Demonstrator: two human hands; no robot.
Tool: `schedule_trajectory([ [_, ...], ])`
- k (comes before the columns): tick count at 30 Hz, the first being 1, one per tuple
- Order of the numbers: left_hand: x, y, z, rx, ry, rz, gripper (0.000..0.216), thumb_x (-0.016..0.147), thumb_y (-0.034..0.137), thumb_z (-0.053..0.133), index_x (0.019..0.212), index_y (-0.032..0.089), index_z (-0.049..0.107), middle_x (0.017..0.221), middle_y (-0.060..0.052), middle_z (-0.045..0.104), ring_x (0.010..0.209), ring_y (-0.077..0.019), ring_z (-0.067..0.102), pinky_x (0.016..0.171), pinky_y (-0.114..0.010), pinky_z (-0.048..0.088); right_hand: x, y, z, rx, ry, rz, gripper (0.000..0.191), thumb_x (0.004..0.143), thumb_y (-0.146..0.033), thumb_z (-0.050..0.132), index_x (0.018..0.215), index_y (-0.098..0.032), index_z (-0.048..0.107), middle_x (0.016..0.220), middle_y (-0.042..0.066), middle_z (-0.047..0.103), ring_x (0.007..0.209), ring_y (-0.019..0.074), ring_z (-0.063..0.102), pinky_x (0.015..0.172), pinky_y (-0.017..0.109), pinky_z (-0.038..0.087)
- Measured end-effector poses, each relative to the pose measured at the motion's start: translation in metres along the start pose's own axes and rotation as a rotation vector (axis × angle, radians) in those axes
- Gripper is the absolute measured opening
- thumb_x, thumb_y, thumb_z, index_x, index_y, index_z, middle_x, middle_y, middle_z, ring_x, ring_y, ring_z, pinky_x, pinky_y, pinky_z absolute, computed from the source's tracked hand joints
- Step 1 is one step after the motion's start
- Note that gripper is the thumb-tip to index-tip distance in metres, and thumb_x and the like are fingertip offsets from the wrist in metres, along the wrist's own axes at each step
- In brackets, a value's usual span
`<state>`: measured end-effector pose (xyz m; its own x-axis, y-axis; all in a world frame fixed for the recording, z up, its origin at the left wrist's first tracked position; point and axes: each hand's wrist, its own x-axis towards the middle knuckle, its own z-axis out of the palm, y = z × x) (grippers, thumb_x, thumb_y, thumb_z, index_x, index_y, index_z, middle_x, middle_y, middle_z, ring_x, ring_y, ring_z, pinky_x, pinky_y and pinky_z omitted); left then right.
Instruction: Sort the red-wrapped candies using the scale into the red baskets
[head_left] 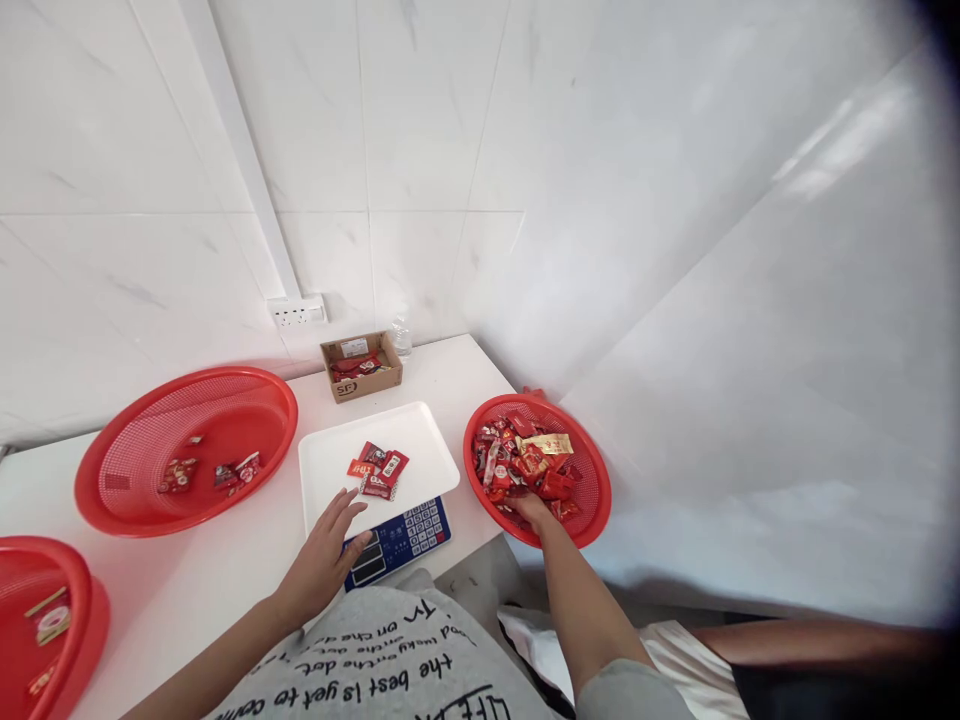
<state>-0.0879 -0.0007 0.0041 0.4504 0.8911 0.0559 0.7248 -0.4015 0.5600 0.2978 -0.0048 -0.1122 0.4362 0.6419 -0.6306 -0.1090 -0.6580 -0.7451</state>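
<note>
My left hand (328, 550) hovers at the front left edge of a white weighing tray (416, 430), fingers spread and holding nothing. Several small red snack packets (382, 474) lie in a loose pile on that tray. Below it shows the scale's blue keypad panel (409, 535), partly behind my left hand. My right hand (528, 507) reaches into a red plastic basket (596, 490) on the right, at the near side of a heap of red and gold wrapped packets (534, 458). Its fingers are hidden among the wrappers.
A cardboard box (367, 383) with red packets stands at the back, beside a clear plastic bottle (402, 338). A large red basket (187, 520) holding a few packets sits left; another red basket (79, 590) is nearer. Another person's limb (802, 642) shows at lower right.
</note>
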Motion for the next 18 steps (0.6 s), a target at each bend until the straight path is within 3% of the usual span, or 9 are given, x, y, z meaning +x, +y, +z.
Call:
schedule_trajectory([
  [5,0.002,0.001,-0.001,0.001,-0.009,0.000,0.034,0.087,0.040,0.039,0.114,0.023,0.049,0.136,-0.007,0.042,0.130,-0.0219,0.031,0.103,-0.042,0.036,0.002,-0.005,0.002,0.133,-0.013,0.120,0.018,0.073,-0.024,0.063,0.088,-0.013,0.060,0.072,0.007,0.067,0.067,0.0181,0.064,0.062,0.032,0.052],
  [9,0.004,0.002,-0.001,0.005,-0.034,-0.006,0.035,0.088,0.041,0.038,0.115,0.022,0.049,0.136,-0.007,0.042,0.130,-0.0219,0.031,0.102,-0.041,0.036,0.006,-0.011,0.006,0.242,0.029,0.175,0.023,0.086,-0.029,0.048,0.102,-0.015,0.056,0.091,0.008,0.064,0.080,0.0159,0.062,0.069,0.031,0.052],
  [13,0.004,0.003,-0.001,0.001,-0.060,-0.006,0.036,0.088,0.042,0.037,0.116,0.021,0.049,0.136,-0.007,0.041,0.130,-0.0223,0.030,0.102,-0.042,0.036,0.009,-0.012,0.006,0.297,0.070,0.186,0.033,0.085,-0.033,0.050,0.114,-0.016,0.050,0.114,0.008,0.054,0.096,0.0184,0.056,0.080,0.039,0.048],
  [18,0.002,-0.002,0.002,-0.013,-0.058,-0.001,0.035,0.088,0.040,0.037,0.116,0.022,0.048,0.136,-0.007,0.042,0.130,-0.0218,0.031,0.103,-0.042,0.035,0.006,-0.011,0.001,0.348,0.105,0.124,0.034,0.085,-0.033,0.051,0.114,-0.016,0.050,0.113,0.008,0.054,0.096,0.0185,0.056,0.080,0.039,0.048],
])
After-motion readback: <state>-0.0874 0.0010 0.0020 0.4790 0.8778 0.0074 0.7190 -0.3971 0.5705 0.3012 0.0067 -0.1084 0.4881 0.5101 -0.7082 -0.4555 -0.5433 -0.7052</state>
